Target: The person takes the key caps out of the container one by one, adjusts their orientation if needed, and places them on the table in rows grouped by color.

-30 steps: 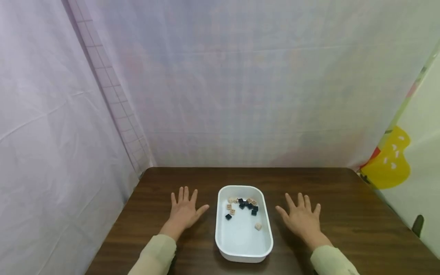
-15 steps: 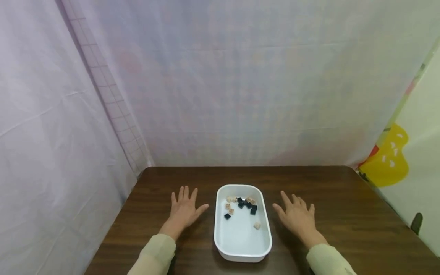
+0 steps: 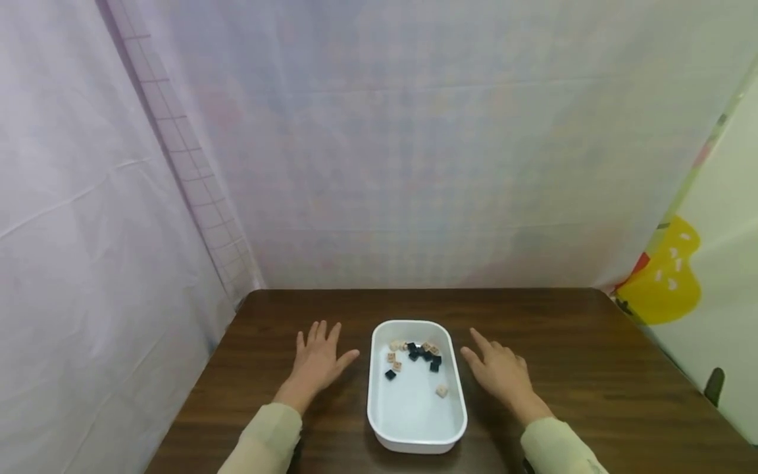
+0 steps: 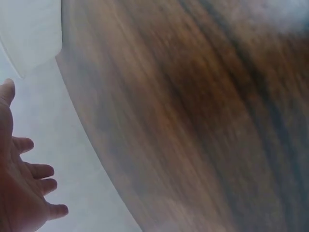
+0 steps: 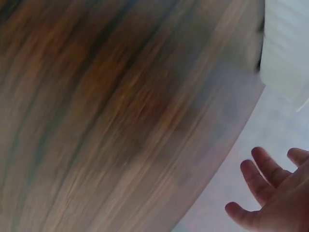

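A white rectangular tray with rounded corners point(image 3: 417, 411) stands between my hands in the head view. Small square black pieces point(image 3: 435, 367) and beige pieces with marks on top point(image 3: 397, 366) lie in it, mostly toward its far end. One beige piece point(image 3: 441, 391) is apart near the right wall. My left hand point(image 3: 315, 363) is spread flat left of the tray, fingers straight, holding nothing. Right of the tray, my right hand point(image 3: 503, 375) holds nothing; its index finger points forward and the others bend loosely. In the right wrist view its fingers point(image 5: 260, 179) hang relaxed.
The dark brown wooden table point(image 3: 556, 316) extends around the tray. Pale cloth sheets hang behind it point(image 3: 414, 164) and at the left point(image 3: 106, 276). A white sheet with a yellow print point(image 3: 666, 283) hangs along the right side.
My right hand has moved left toward the tray, and its fingers have gone from spread to loosely bent. The left hand and the pieces stay put; the head view has shifted slightly.
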`<control>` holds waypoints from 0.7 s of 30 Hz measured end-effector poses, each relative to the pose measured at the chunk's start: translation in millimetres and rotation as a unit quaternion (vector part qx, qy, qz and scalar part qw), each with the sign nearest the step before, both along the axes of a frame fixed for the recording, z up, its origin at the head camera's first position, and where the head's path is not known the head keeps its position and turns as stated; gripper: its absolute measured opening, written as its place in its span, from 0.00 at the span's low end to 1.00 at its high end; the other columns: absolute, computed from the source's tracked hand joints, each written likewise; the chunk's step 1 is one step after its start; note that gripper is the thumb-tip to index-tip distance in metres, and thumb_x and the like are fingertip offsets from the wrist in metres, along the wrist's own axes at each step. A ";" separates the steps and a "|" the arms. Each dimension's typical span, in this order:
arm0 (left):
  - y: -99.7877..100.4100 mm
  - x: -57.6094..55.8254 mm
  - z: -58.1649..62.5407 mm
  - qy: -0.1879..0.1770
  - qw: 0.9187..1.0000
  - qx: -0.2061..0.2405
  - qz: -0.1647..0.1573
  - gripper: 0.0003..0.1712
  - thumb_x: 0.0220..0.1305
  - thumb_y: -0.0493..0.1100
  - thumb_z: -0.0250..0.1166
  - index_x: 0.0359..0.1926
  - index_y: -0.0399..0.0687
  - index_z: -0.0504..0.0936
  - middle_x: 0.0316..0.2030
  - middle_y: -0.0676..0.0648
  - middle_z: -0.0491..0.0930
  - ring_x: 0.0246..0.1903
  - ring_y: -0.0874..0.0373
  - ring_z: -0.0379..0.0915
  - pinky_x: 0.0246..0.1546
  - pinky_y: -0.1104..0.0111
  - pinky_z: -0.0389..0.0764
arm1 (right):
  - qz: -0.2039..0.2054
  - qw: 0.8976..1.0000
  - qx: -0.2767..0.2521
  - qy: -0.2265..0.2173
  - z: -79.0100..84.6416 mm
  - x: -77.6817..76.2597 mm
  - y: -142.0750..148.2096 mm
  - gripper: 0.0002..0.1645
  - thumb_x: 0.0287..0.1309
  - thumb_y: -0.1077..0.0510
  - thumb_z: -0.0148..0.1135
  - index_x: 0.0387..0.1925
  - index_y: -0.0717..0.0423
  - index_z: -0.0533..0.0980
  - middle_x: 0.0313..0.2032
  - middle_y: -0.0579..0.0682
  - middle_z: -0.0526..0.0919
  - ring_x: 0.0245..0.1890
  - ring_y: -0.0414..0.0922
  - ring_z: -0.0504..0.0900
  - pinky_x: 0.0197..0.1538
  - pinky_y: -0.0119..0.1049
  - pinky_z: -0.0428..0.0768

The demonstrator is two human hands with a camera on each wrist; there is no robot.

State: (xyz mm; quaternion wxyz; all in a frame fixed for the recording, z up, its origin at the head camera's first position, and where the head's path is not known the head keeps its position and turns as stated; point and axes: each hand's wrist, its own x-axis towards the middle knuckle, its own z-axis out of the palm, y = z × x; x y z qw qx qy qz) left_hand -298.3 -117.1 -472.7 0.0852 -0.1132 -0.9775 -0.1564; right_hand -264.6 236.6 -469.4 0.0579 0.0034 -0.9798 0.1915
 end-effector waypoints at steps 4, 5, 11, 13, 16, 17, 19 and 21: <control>0.3 -1.1 4.4 -0.001 1.000 0.008 -0.007 0.45 0.66 0.67 0.58 0.72 0.42 0.64 0.70 0.31 0.60 0.71 0.35 0.51 0.67 0.38 0.51 | 0.010 0.999 -0.039 0.001 0.4 -1.2 -6.1 0.36 0.72 0.41 0.48 0.73 0.55 0.61 0.63 0.69 0.71 0.62 0.70 0.68 0.58 0.72 0.61; 0.9 -1.4 5.5 -0.004 1.000 0.011 -0.011 0.44 0.67 0.67 0.58 0.72 0.42 0.64 0.70 0.31 0.60 0.71 0.35 0.51 0.67 0.39 0.51 | 0.013 0.999 -0.049 0.003 0.6 -1.4 -7.4 0.36 0.72 0.42 0.48 0.73 0.55 0.62 0.62 0.68 0.72 0.62 0.69 0.69 0.58 0.72 0.61; 9.2 -0.7 11.6 -0.015 0.999 0.032 -0.030 0.42 0.68 0.64 0.59 0.73 0.44 0.64 0.71 0.33 0.59 0.72 0.37 0.50 0.68 0.40 0.51 | 0.026 0.994 -0.104 0.006 1.7 0.4 -13.6 0.33 0.70 0.46 0.54 0.71 0.53 0.65 0.52 0.61 0.81 0.48 0.59 0.80 0.51 0.61 0.74; 12.9 -0.4 13.5 -0.011 0.999 0.035 -0.037 0.41 0.68 0.63 0.60 0.72 0.44 0.65 0.70 0.33 0.60 0.71 0.37 0.51 0.68 0.41 0.52 | 0.026 0.993 -0.116 0.004 2.1 1.3 -15.5 0.32 0.70 0.47 0.55 0.71 0.52 0.66 0.50 0.59 0.82 0.43 0.54 0.81 0.47 0.58 0.77; 18.8 0.3 15.7 -0.001 0.998 0.033 -0.050 0.40 0.68 0.62 0.60 0.71 0.44 0.66 0.70 0.33 0.62 0.71 0.37 0.53 0.67 0.41 0.54 | 0.022 0.991 -0.129 -0.002 2.0 2.1 -18.2 0.31 0.70 0.47 0.56 0.70 0.52 0.67 0.48 0.57 0.83 0.40 0.51 0.81 0.44 0.54 0.77; 20.9 1.1 16.3 0.003 0.998 0.036 -0.056 0.39 0.68 0.61 0.60 0.71 0.43 0.67 0.69 0.33 0.62 0.70 0.37 0.54 0.67 0.41 0.54 | 0.020 0.991 -0.133 -0.003 1.6 2.0 -19.2 0.31 0.70 0.48 0.56 0.70 0.52 0.67 0.48 0.57 0.83 0.41 0.52 0.81 0.45 0.55 0.77; 25.2 2.3 16.4 0.009 0.997 0.039 -0.066 0.38 0.68 0.60 0.61 0.70 0.43 0.68 0.68 0.33 0.63 0.70 0.37 0.55 0.66 0.41 0.55 | 0.015 0.990 -0.142 -0.011 1.9 2.8 -21.3 0.31 0.70 0.48 0.55 0.70 0.52 0.68 0.49 0.58 0.83 0.43 0.53 0.81 0.47 0.57 0.77; 29.7 3.8 16.0 0.011 0.996 0.040 -0.074 0.36 0.67 0.59 0.63 0.69 0.43 0.70 0.68 0.34 0.64 0.69 0.37 0.55 0.66 0.42 0.56 | 0.008 0.988 -0.152 -0.021 1.3 3.6 -23.1 0.30 0.70 0.47 0.55 0.70 0.52 0.68 0.51 0.60 0.82 0.48 0.57 0.81 0.50 0.60 0.76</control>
